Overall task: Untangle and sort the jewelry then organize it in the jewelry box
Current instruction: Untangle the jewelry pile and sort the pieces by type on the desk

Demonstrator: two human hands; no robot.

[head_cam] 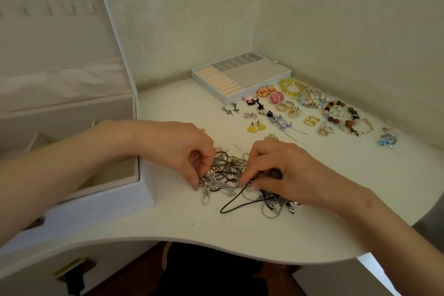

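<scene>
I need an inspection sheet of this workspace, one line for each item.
Surface: white table, curved front edge.
Job's things: tangled pile in front; open jewelry box at left; tray insert at back; sorted earrings and bracelets at right.
Clutter: nothing seen.
Hands: left hand and right hand both pinch the tangled pile.
Cables: nothing seen.
Surroundings: pale walls meeting in a corner behind the table.
</scene>
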